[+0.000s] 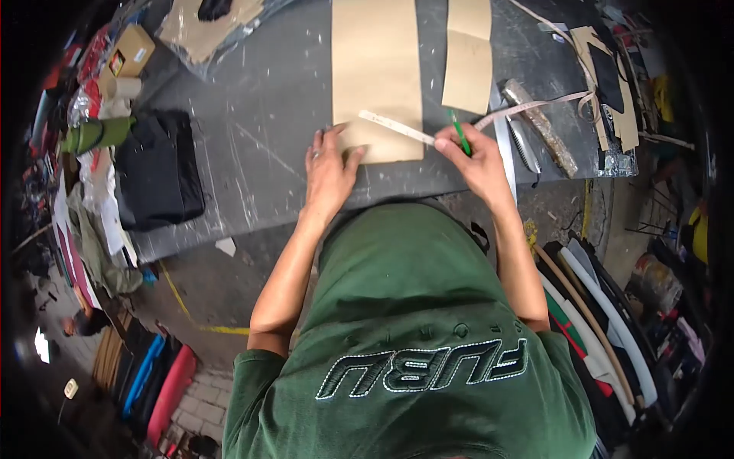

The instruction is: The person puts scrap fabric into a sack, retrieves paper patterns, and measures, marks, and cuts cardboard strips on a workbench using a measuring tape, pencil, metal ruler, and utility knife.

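A long sheet of brown cardboard [376, 69] lies on the dark worktable [260, 115] in front of me. At its lower left edge rests my left hand [329, 170], fingers spread and thumb on the cardboard. My right hand [472, 155] is closed on a pale measuring tape [397, 128] and a green pen [461, 134]. The tape's free end slants up to the left across the sheet. Its other part trails right over the table. A second, narrower cardboard piece [468, 65] lies beyond the right hand.
Right of my right hand lie a metal ruler [505, 153], a utility knife [524, 145] and a wrapped roll [541, 130]. A folded black bag [159, 170] sits at the table's left end. Fabric rolls [600, 329] stand below right.
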